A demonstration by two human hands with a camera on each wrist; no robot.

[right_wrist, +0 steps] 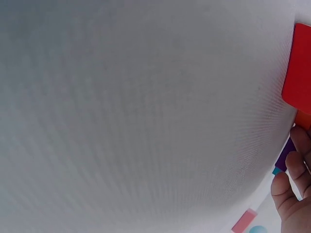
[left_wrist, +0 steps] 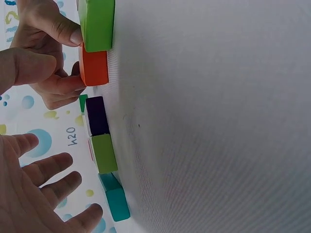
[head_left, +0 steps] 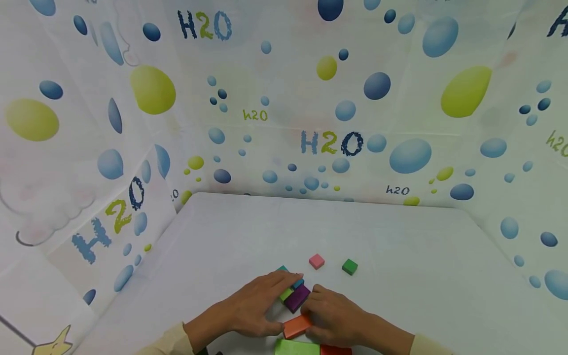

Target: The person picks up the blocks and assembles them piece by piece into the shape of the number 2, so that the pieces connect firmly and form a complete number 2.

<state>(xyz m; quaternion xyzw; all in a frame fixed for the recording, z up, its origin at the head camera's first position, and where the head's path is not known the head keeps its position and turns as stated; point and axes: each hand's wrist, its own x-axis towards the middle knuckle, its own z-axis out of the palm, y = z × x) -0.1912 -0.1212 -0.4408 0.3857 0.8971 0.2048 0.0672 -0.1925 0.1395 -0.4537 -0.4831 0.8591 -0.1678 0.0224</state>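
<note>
My right hand [head_left: 333, 315] pinches an orange block [head_left: 297, 326], thumb at its near end and fingers at its far end, as the left wrist view shows. The left hand [head_left: 255, 303] spreads its straight fingers over a small group of blocks, its thumb near the orange one. In that group are a purple block [head_left: 297, 298], a lime green block [left_wrist: 104, 153] and a teal block [left_wrist: 117, 204], partly under the left hand. A large light green block [head_left: 296, 347] and a red block [head_left: 336, 350] lie at the near edge, close to the orange block.
Farther out on the white table [head_left: 399, 241] lie a pink cube [head_left: 317, 261] and a dark green cube [head_left: 349, 266]. Behind and beside the table hangs a white curtain [head_left: 284, 79] printed with bubbles and H2O lettering.
</note>
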